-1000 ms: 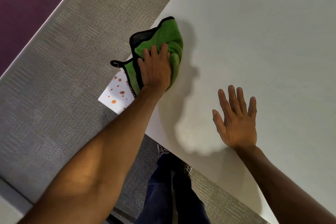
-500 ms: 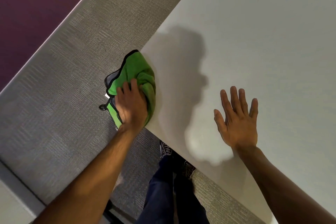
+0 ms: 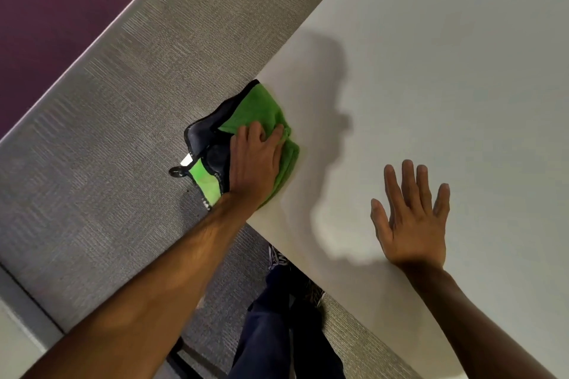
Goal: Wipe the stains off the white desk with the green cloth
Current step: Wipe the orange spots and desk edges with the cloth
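The green cloth [image 3: 264, 120] was pressed onto the corner of the white desk [image 3: 431, 71] by the left hand [image 3: 255, 163], fingers curled into its folds, part overhanging the carpet [image 3: 107, 132]. The right hand [image 3: 412, 218] was laid flat, fingers spread, holding nothing

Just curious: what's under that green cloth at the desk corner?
The green microfibre cloth lies over the white desk corner, pressed by the left hand. Any stains beneath are covered; its black-edged side overhangs grey carpet.
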